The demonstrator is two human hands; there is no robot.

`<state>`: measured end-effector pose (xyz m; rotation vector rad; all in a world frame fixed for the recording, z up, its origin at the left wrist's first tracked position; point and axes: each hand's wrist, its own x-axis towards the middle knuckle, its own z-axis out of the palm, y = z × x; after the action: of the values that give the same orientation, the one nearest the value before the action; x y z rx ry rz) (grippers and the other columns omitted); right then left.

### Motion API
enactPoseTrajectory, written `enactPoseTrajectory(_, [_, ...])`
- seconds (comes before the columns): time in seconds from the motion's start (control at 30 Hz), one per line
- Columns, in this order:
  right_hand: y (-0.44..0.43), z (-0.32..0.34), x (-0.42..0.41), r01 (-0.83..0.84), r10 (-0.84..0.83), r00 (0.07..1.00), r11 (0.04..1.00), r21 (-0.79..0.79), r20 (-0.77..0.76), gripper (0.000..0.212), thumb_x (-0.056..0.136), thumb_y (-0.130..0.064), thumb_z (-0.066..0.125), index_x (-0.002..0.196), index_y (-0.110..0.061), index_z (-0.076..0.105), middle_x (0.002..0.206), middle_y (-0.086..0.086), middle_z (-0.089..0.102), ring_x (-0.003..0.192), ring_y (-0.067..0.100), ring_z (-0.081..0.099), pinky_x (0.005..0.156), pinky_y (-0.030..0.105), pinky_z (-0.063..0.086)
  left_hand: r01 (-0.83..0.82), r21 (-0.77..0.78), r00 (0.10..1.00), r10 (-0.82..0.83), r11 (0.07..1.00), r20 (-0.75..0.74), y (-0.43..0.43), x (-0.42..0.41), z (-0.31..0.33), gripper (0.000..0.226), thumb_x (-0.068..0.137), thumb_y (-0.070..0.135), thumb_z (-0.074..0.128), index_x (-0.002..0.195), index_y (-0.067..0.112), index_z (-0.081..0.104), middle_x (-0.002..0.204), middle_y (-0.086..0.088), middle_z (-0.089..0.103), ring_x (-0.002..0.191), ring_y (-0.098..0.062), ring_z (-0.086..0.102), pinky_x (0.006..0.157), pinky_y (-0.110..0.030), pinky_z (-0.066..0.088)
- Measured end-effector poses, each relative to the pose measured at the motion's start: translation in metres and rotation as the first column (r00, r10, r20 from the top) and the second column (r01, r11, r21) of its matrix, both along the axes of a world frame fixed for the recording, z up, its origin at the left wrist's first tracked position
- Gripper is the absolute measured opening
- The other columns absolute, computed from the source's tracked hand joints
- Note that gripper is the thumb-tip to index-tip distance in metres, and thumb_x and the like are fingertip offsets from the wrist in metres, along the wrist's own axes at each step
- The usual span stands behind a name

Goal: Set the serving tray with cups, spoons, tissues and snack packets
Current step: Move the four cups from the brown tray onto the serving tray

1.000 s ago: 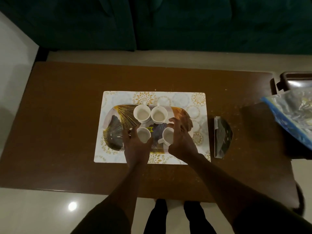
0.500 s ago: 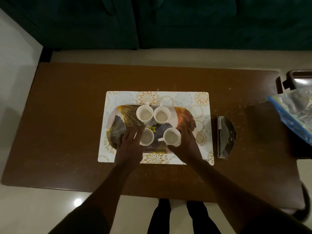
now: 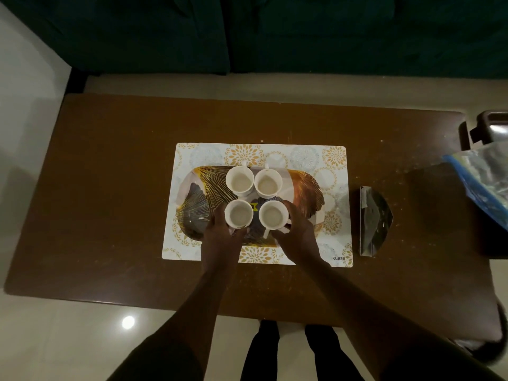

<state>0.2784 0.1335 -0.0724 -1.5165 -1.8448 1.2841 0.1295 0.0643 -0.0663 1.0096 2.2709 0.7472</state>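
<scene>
A patterned oval serving tray (image 3: 308, 188) lies on a floral placemat (image 3: 302, 155) in the middle of the brown table. Several white cups stand on it in a square. The far pair are the far-left cup (image 3: 239, 180) and the far-right cup (image 3: 268, 182). My left hand (image 3: 220, 235) is wrapped around the near-left cup (image 3: 238, 214). My right hand (image 3: 298, 235) grips the near-right cup (image 3: 272, 215), whose handle points toward me.
A shiny metal tissue holder (image 3: 373, 224) lies on the table right of the placemat. A clear plastic bag with a blue edge (image 3: 483, 182) sits at the right edge, with a dark tray (image 3: 492, 127) behind it. A dark green sofa (image 3: 247, 31) stands beyond the table.
Both hands have pulled back toward me along the near cups' sides. The near-right cup has turned, so its handle now points toward me, and the near cups stand closer together.
</scene>
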Motion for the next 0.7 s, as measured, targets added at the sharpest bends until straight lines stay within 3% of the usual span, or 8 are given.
enactPoseTrajectory(0.37, [-0.002, 0.003, -0.019, 0.006, -0.006, 1.000, 1.000, 0.011, -0.019, 0.056, 0.080, -0.014, 0.076, 0.130, -0.008, 0.051, 0.121, 0.007, 0.066, 0.110, 0.015, 0.061, 0.093, 0.038, 0.055, -0.021, 0.026, 1.000, 0.021, 0.999, 0.004, -0.001, -0.009, -0.005, 0.061, 0.078, 0.034, 0.076, 0.131, 0.019, 0.049, 0.122, -0.004, 0.067, 0.112, -0.024, 0.064, 0.089, -0.046, 0.056])
enactPoseTrajectory(0.57, [-0.001, 0.005, -0.018, -0.047, 0.047, 0.998, 0.999, 0.007, 0.032, 0.067, 0.074, -0.015, 0.080, 0.132, -0.004, 0.047, 0.122, 0.009, 0.064, 0.112, 0.018, 0.060, 0.093, 0.027, 0.050, 0.023, 0.001, 1.000, -0.023, 1.000, -0.001, -0.004, -0.014, -0.008, 0.076, 0.071, 0.039, 0.081, 0.134, 0.019, 0.043, 0.128, -0.007, 0.062, 0.116, -0.027, 0.060, 0.089, -0.046, 0.055])
enactPoseTrajectory(0.7, [0.009, 0.008, -0.009, -0.005, 0.018, 0.993, 0.994, -0.105, 0.120, 0.065, 0.073, 0.000, 0.070, 0.131, -0.009, 0.044, 0.126, 0.009, 0.060, 0.117, 0.024, 0.056, 0.090, 0.029, 0.049, 0.017, 0.003, 1.000, -0.017, 1.000, 0.001, -0.006, -0.019, -0.002, 0.090, 0.068, 0.049, 0.080, 0.141, 0.018, 0.037, 0.140, -0.012, 0.051, 0.126, -0.031, 0.052, 0.093, -0.051, 0.052])
